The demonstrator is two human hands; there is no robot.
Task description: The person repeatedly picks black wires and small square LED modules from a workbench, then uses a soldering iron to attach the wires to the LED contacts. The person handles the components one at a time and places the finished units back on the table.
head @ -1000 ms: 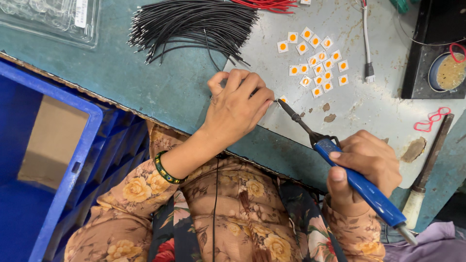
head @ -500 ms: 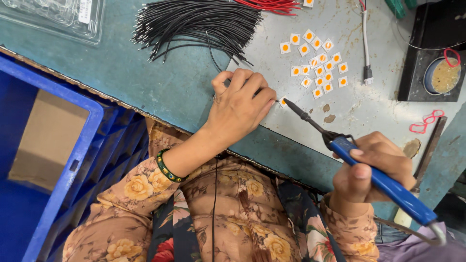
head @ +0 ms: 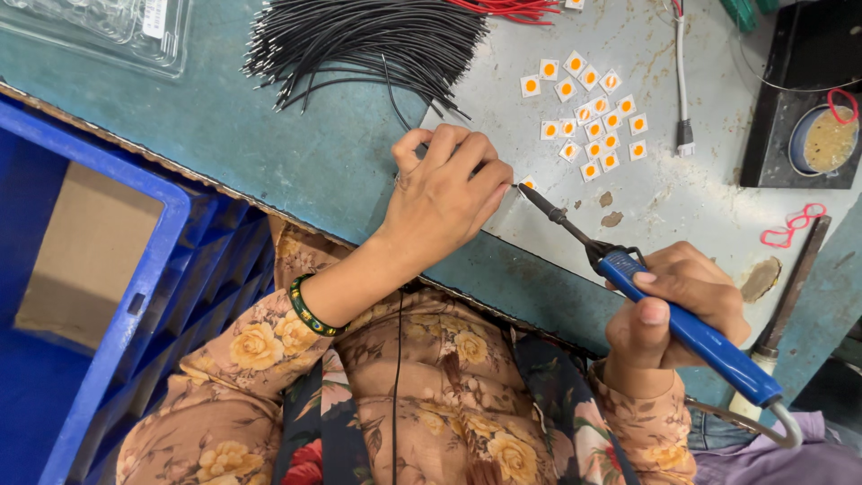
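One small white square chip with an orange centre point(head: 528, 183) lies on the grey worktop point(head: 664, 207) just beside the fingertips of the left hand point(head: 440, 193), and the dark tip of the soldering iron point(head: 628, 278) rests at it; the iron slants down to the right from there, its blue handle wrapped in the right hand point(head: 678, 310), whose fingers are curled tight around it with the thumb laid along the top; the left hand is bent over the bench with its fingers drawn together, pinching a thin black wire point(head: 396, 103) that runs up toward the bundle, though the exact grip point is hidden under the fingers; a green bangle point(head: 310, 310) sits on the left wrist above a floral sleeve; beyond the hand, a loose cluster of like orange-centred chips point(head: 588, 112) is scattered on the worktop; further up spreads a thick bundle of black wires point(head: 368, 40), with a few red wires point(head: 507, 9) at the top edge; a white cable with a plug point(head: 682, 90) hangs down near the chips; to the far right a round tin of yellowish paste point(head: 828, 139) sits on a black tray, red rubber bands point(head: 790, 224) below it; at the left stands a blue plastic crate point(head: 135, 296), and a clear plastic tray point(head: 99, 27) lies at the top left corner.
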